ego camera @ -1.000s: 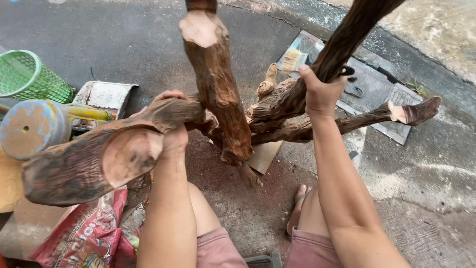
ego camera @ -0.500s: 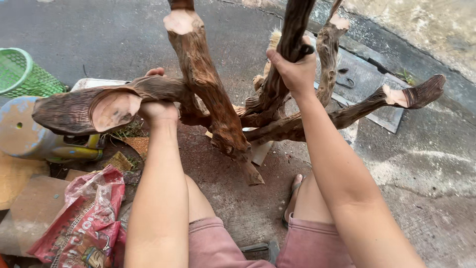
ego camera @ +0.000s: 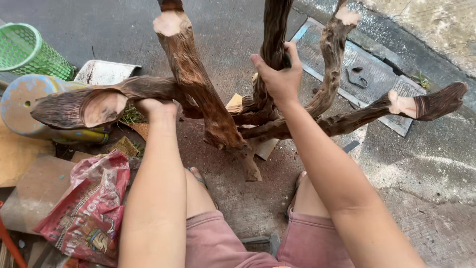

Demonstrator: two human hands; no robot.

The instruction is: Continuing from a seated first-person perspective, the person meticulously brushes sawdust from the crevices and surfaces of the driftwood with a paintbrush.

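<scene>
2 hands on 1 branching root (ego camera: 218,124), base down on the concrete ground (ego camera: 248,208) between the knees. Left hand (ego camera: 156,106) wrapped over the thick limb running out to the left, fingers curled behind it and hidden. Right hand (ego camera: 277,74) closed tight round the dark upright limb, thumb up along the bark.

Changed over the last second: root tipped and turned. Fat left limb with the pale cut face, lower and lying across the pot (ego camera: 20,104) 1 second ago, now lifted clear above it. Right-hand limb, slanted then, now close to vertical. Long right limb with the cut end swung out over the metal cover (ego camera: 367,69). Both grips unchanged on the same 2 limbs throughout.

Judging by that, more a reorienting of the whole piece than any shift of hold; weight seemingly on the base, hands steadying and steering.

Round about: green basket (ego camera: 29,49) beyond the pot, red bag (ego camera: 89,208) beside the left thigh, cardboard (ego camera: 29,193) under it, none touching the root.
</scene>
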